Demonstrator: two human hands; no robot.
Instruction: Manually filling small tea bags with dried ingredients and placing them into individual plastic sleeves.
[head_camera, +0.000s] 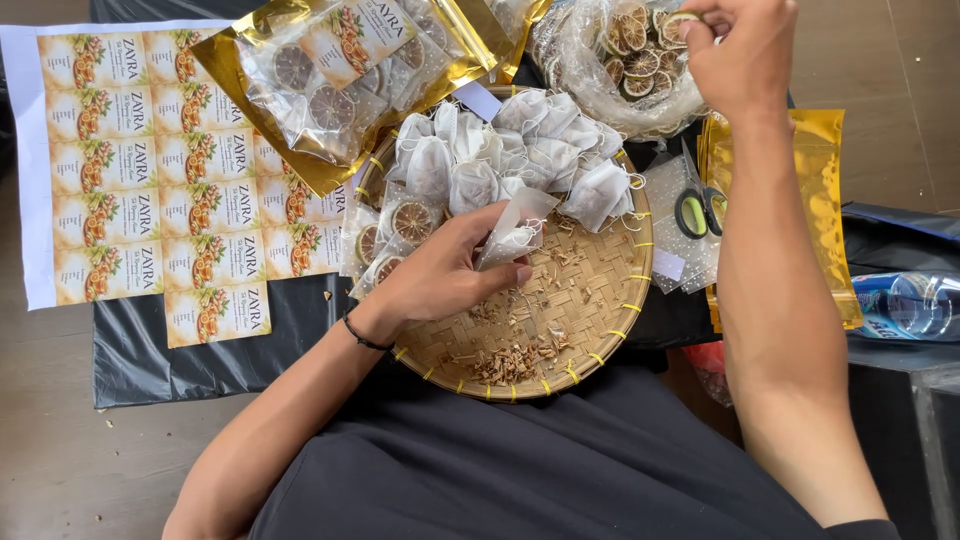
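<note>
My left hand (440, 270) rests over a round woven bamboo tray (600, 310) and pinches a small clear pouch (515, 232) by its lower end. Several white tea-bag sachets (520, 150) are heaped on the tray's far side, with dried herb bits (510, 362) near its front rim. My right hand (742, 48) is raised at the top right, fingers closed on a dried citrus slice (676, 26) over a clear plastic bag of dried slices (630, 65).
A sheet of printed labels (150, 180) lies at left on black plastic. Gold-edged packs of dried slices (340, 75) sit at the top. Scissors (700, 210) and gold pouches (825, 200) lie right of the tray, with a water bottle (910, 305) beyond.
</note>
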